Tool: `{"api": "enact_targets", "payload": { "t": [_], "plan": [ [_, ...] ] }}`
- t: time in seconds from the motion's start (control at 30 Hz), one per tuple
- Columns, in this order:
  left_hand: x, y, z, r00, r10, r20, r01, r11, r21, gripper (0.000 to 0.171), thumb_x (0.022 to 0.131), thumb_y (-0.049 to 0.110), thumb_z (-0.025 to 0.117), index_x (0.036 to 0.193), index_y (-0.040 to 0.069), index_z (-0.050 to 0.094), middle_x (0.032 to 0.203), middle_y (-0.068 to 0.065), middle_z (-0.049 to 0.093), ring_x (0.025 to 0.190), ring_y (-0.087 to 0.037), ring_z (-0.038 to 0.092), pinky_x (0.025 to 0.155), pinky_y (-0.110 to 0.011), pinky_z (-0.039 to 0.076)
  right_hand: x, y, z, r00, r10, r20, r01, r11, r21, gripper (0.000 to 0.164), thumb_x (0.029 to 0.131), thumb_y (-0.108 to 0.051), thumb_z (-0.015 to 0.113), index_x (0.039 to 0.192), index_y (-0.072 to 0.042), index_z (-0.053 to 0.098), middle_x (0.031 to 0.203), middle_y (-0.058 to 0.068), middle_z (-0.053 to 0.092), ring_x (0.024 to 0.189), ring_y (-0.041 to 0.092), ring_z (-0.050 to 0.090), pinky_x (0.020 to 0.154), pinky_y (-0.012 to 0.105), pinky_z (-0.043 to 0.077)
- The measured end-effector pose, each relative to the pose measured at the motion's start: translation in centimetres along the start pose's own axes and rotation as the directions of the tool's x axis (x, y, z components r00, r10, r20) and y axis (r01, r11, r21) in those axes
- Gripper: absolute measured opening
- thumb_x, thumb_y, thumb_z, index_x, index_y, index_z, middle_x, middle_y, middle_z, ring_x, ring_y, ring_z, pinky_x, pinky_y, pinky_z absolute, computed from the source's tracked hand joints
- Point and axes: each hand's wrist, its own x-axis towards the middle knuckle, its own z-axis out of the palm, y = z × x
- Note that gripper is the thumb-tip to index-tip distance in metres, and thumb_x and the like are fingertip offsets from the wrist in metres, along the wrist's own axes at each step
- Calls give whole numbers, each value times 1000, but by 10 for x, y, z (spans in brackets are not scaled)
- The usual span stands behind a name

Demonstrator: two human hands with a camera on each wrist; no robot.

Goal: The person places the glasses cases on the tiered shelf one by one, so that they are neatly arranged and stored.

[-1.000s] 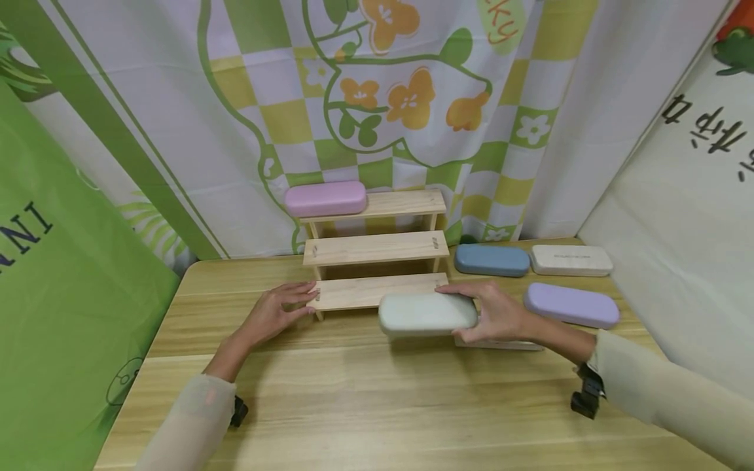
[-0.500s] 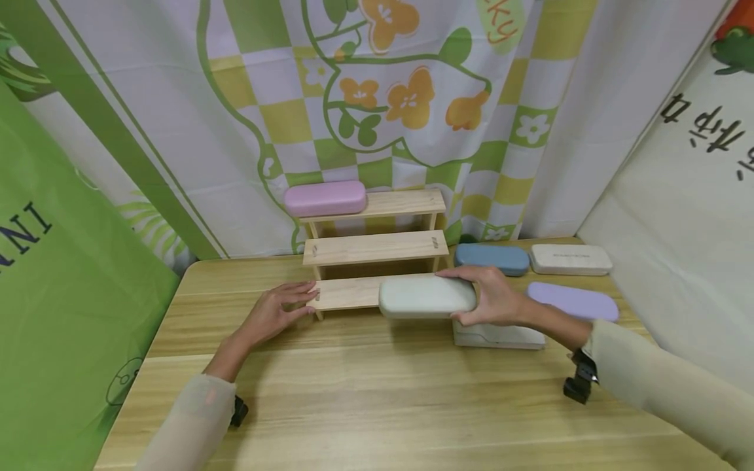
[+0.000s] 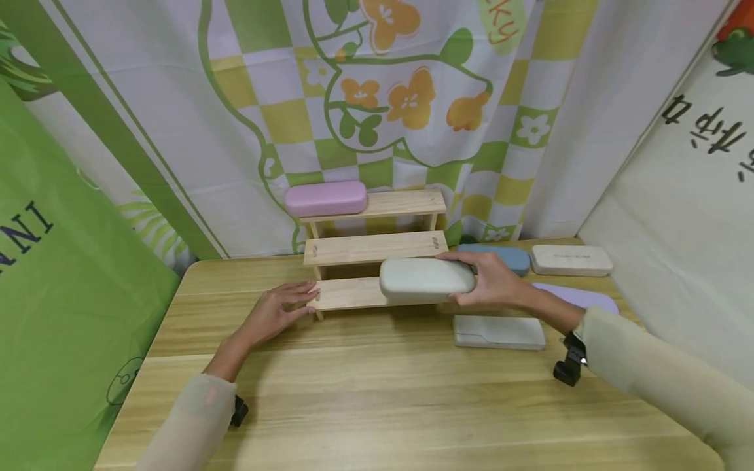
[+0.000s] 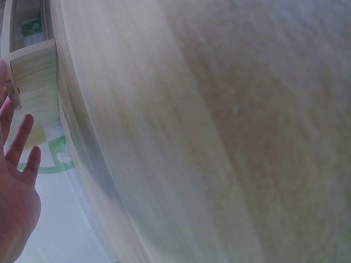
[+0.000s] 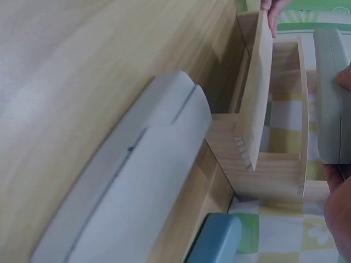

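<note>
My right hand [image 3: 495, 281] grips a pale green glasses case [image 3: 425, 279] by its right end, holding it level above the lowest tier of a three-tier wooden rack [image 3: 377, 247]. In the right wrist view the same case [image 5: 330, 98] is at the right edge, apart from the boards. My left hand [image 3: 277, 311] touches the left end of the lowest tier. The left wrist view shows the left hand [image 4: 19, 197] with its visible fingers fairly straight and spread. A pink glasses case [image 3: 326, 199] lies on the left part of the top tier.
Right of the rack on the table [image 3: 365, 399] lie a blue case [image 3: 512, 258], a white case with lettering [image 3: 571, 260], a lilac case [image 3: 589, 299] partly behind the right forearm, and a whitish flap-front case [image 3: 499, 332]. A patterned curtain [image 3: 406, 118] hangs behind.
My right hand has carried the pale green case up and back, from before the rack to over the lowest tier. The whitish flap-front case has come into view. My left hand has stayed put.
</note>
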Motion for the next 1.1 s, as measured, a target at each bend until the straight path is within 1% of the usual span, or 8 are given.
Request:
{"api": "enact_targets", "payload": {
  "t": [0.1,0.27,0.53,0.7,0.87,0.93,1.03,1.1],
  "plan": [
    [0,0,0,1000,-2,3,2,1000,4,40,87,8,87,126,7,77,141,-14,67,126,-41,67,102,-60,55,7,5,-2,1000,-11,-9,11,1000,4,68,70,-17,90,134,-4,70,120,18,76,90,23,69,69,33,56],
    [0,-1,0,1000,-7,10,7,1000,13,40,87,9,88,126,7,78,141,-14,67,126,-40,67,103,-59,55,17,10,-6,1000,6,-23,-6,1000,17,68,71,-13,90,135,-1,70,125,21,75,94,27,71,71,35,57],
    [1,0,0,1000,-3,5,3,1000,4,40,87,9,88,126,7,78,140,-17,67,126,-42,67,104,-60,54,36,14,-14,999,3,-54,-4,1000,-8,67,70,-12,88,134,0,70,118,22,77,92,31,72,72,36,56],
    [1,-2,0,1000,-10,5,10,1000,7,40,87,9,87,126,7,77,141,-17,67,126,-41,67,104,-60,54,47,17,-19,998,26,-59,-26,1000,10,67,70,-9,87,134,1,70,122,24,75,98,34,71,76,38,56],
    [0,-2,-1,999,-27,22,27,1000,5,40,88,11,87,127,9,77,142,-14,66,129,-39,66,107,-58,54,54,20,-24,996,77,-54,-76,997,24,66,73,-8,88,137,-3,69,127,24,73,99,32,70,79,40,56],
    [0,-1,-1,999,-31,28,31,1000,-1,40,89,11,87,127,9,77,144,-12,66,129,-38,65,108,-57,53,58,22,-26,994,93,-61,-91,996,21,67,73,-9,88,137,-4,70,125,23,74,99,31,70,80,37,55],
    [0,0,-1,999,-37,32,37,999,-2,40,89,12,86,128,10,77,145,-11,65,130,-37,65,108,-56,53,62,24,-28,993,87,-78,-87,996,7,66,73,-11,88,136,-4,70,119,23,75,94,29,69,75,30,53],
    [-1,0,-1,999,-37,30,38,999,-3,40,89,12,86,128,10,77,145,-11,65,130,-37,65,108,-56,53,66,25,-29,993,87,-84,-87,996,2,67,73,-11,88,137,-4,70,119,24,75,91,29,68,73,28,52]
  ]
}}
